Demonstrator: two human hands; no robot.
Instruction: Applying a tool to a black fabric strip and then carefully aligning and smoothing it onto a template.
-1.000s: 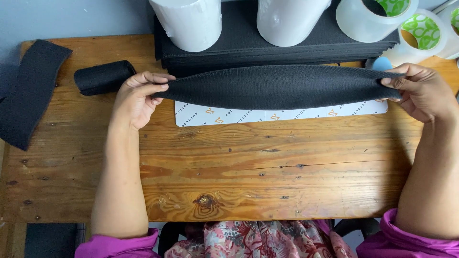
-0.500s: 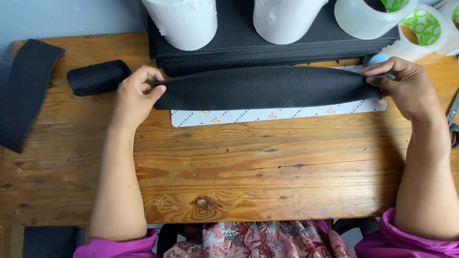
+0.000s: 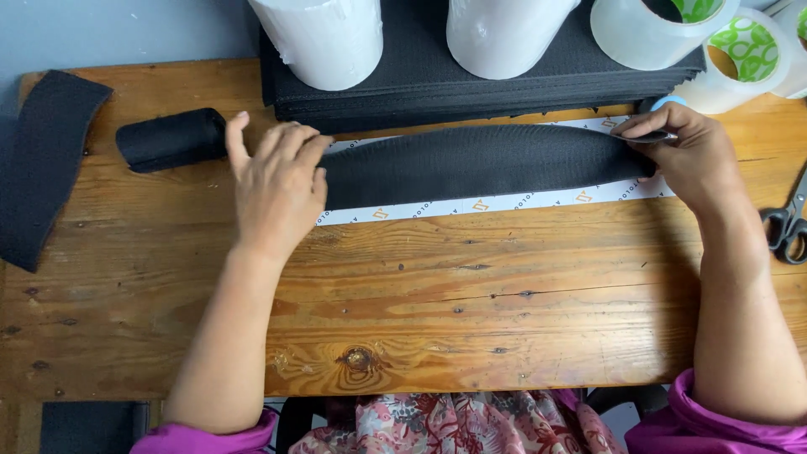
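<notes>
Fingers of the left hand [image 3: 277, 185] lie flat and spread, pressing the left end of the long black fabric strip [image 3: 479, 164] at frame centre. The right hand [image 3: 685, 155] pinches its right end. Beneath lies a white paper strip [image 3: 496, 203] on the wooden table [image 3: 471, 311].

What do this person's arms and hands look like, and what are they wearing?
Both forearms are bare, with bright magenta sleeves pushed up near the elbows at the bottom corners of the view. The left hand and right hand wear no gloves; no rings, watch or bracelets can be seen. A floral pink-patterned garment shows at the lap.
</notes>
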